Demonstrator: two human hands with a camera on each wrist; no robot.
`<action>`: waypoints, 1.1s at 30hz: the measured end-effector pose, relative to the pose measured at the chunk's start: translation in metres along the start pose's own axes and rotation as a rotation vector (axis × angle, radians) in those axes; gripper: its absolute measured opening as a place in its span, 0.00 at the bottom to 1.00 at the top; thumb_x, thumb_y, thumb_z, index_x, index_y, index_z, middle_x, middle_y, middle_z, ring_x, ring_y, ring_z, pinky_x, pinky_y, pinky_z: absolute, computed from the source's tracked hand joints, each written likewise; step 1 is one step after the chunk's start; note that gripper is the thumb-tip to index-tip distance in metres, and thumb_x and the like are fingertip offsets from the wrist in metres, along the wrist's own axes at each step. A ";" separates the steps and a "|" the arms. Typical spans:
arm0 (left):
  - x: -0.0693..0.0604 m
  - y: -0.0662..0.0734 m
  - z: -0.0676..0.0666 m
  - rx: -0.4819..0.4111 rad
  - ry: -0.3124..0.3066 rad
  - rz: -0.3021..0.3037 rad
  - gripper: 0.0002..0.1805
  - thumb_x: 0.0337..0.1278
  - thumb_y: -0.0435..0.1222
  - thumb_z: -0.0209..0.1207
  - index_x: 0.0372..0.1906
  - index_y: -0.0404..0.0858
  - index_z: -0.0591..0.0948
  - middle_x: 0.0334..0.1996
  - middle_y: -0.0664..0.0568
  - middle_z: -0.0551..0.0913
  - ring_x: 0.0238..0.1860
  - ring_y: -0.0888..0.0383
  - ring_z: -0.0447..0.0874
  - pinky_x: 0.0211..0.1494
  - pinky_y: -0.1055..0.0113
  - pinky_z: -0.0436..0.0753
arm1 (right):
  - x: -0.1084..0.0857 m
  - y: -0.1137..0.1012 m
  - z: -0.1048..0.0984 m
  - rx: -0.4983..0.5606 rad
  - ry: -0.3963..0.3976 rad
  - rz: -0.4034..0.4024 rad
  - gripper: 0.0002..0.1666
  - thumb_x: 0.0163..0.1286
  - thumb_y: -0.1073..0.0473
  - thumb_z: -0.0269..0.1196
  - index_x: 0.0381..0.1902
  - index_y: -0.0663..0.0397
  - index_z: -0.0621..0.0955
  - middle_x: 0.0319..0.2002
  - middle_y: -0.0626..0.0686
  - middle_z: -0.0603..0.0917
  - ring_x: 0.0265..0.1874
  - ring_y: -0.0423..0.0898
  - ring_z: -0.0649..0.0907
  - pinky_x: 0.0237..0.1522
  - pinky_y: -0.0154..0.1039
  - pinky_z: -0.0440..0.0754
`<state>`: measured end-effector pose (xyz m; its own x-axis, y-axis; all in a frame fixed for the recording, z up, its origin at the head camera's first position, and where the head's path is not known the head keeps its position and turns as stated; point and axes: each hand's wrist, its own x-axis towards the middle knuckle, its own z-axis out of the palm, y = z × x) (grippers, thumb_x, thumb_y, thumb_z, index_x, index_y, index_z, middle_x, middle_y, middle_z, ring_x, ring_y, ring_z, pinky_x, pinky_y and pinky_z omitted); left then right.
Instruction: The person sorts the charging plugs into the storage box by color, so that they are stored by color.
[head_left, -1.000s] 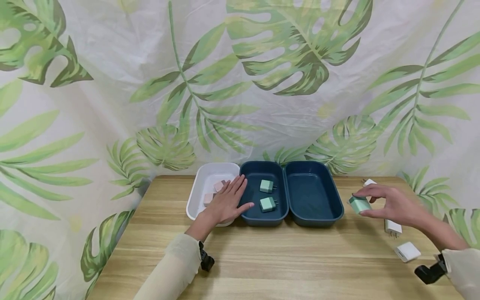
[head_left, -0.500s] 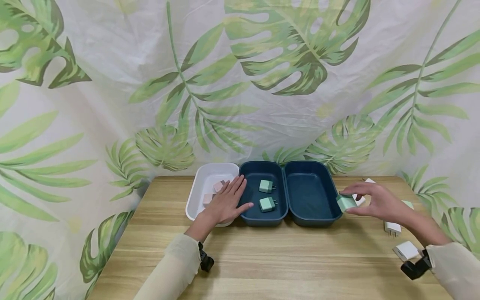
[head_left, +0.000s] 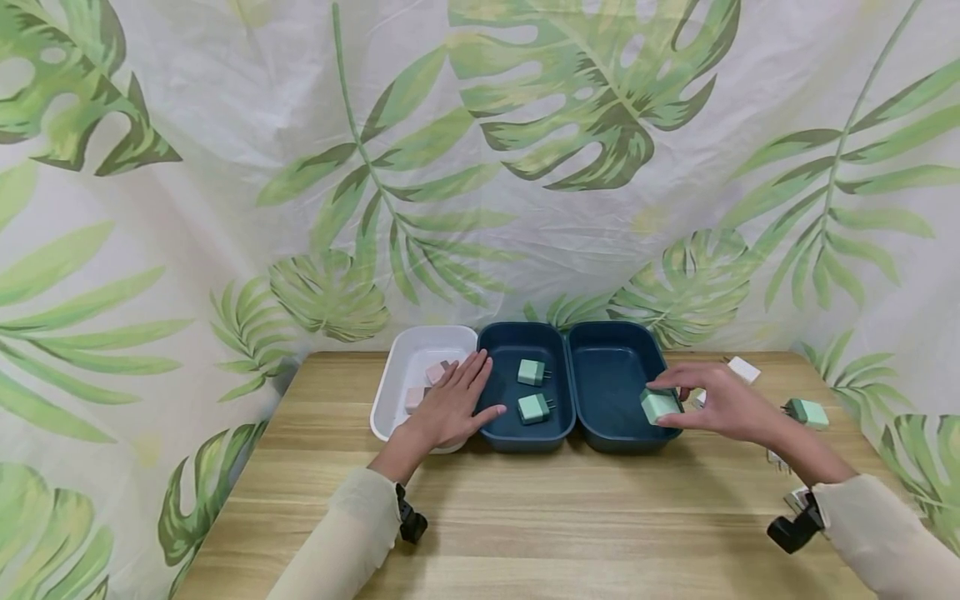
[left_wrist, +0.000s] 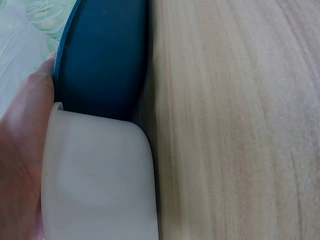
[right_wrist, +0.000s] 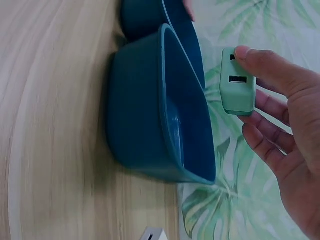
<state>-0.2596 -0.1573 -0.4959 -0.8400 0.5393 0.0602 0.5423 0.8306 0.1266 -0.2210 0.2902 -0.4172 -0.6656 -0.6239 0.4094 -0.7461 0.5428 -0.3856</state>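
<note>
Between thumb and fingers, my right hand (head_left: 723,402) pinches a green charger plug (head_left: 660,406) above the right edge of the right blue bin (head_left: 618,379). In the right wrist view, USB slots show on the face of this green charger plug (right_wrist: 237,82). My left hand (head_left: 447,406) lies with straight fingers across the rims of the white bin (head_left: 386,383) and the middle blue bin (head_left: 495,433). Two green charger plugs, one at the back (head_left: 531,372) and one in front (head_left: 533,408), lie in the middle bin. Pink charger plugs (head_left: 417,398) sit in the white bin, partly hidden by my left hand.
Right of the bins, a white charger plug (head_left: 742,369) and a green charger plug (head_left: 808,413) lie on the wooden table (head_left: 525,525). More white plugs are partly hidden by my right arm. A leaf-patterned cloth (head_left: 555,250) hangs behind the bins.
My right hand has carried the green charger plug leftward from over the table to over the right blue bin. My left hand has stayed in place.
</note>
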 end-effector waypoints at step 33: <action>0.002 -0.003 0.004 0.010 -0.007 -0.003 0.52 0.77 0.70 0.37 0.87 0.38 0.46 0.87 0.44 0.42 0.87 0.49 0.37 0.87 0.48 0.47 | 0.046 -0.019 0.051 0.183 0.000 -0.123 0.23 0.55 0.62 0.83 0.50 0.55 0.91 0.44 0.48 0.90 0.37 0.41 0.87 0.35 0.41 0.87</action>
<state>-0.2630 -0.1582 -0.5003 -0.8413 0.5379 0.0528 0.5402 0.8334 0.1166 -0.2363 0.2228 -0.4334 -0.5700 -0.6790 0.4626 -0.8058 0.3519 -0.4763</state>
